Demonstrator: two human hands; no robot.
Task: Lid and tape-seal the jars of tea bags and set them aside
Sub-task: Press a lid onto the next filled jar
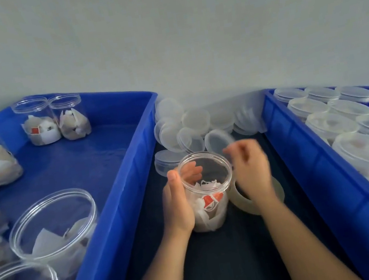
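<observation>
Clear lidless jar (209,179) of tea bags (209,205), left hand (176,204) gripping it, right hand (252,172) pinching a lid (217,140).

One camera sits on the person's head and looks forward and down, close above the left hand (176,204) and right hand (251,172) over the dark desk (234,265). A grey wall (185,30) stands beyond them.

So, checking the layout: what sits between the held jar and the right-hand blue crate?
Head view: the right hand, pinching a lid, over a tape roll on the dark tabletop.
</observation>
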